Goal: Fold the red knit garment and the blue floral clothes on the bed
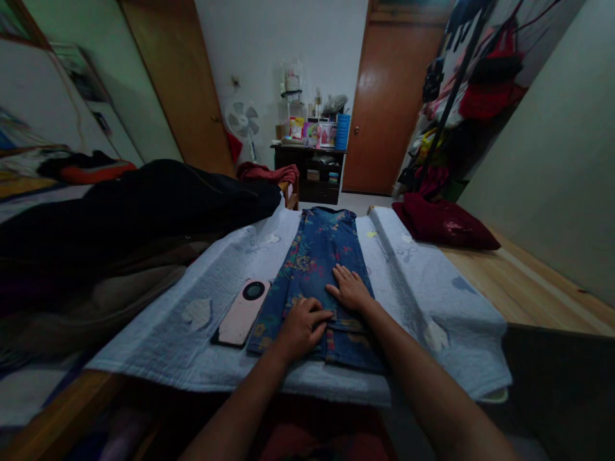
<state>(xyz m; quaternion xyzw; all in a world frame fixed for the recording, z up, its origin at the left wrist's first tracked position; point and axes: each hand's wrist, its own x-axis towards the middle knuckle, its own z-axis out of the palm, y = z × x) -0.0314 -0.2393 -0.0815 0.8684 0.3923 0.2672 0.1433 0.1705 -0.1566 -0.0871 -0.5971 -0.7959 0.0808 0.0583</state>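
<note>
Blue floral trousers [307, 262], folded lengthwise, lie flat on a pale blue quilted cloth [408, 282], their hems towards me. My left hand [305, 326] rests on the lower part of the legs, fingers bent and slightly apart, holding nothing. Further up and to the right, my right hand [350, 288] lies flat on the fabric with its fingers spread. A pink phone [241, 314] with a round black camera ring is face down on the cloth, left of the trousers.
Dark clothes [144, 205] are heaped along the left. A dark red cushion [444, 222] sits at the right on a wooden surface [519, 282]. Behind stand a dark cabinet [319, 189], a white fan [243, 120] and hanging bags [490, 83].
</note>
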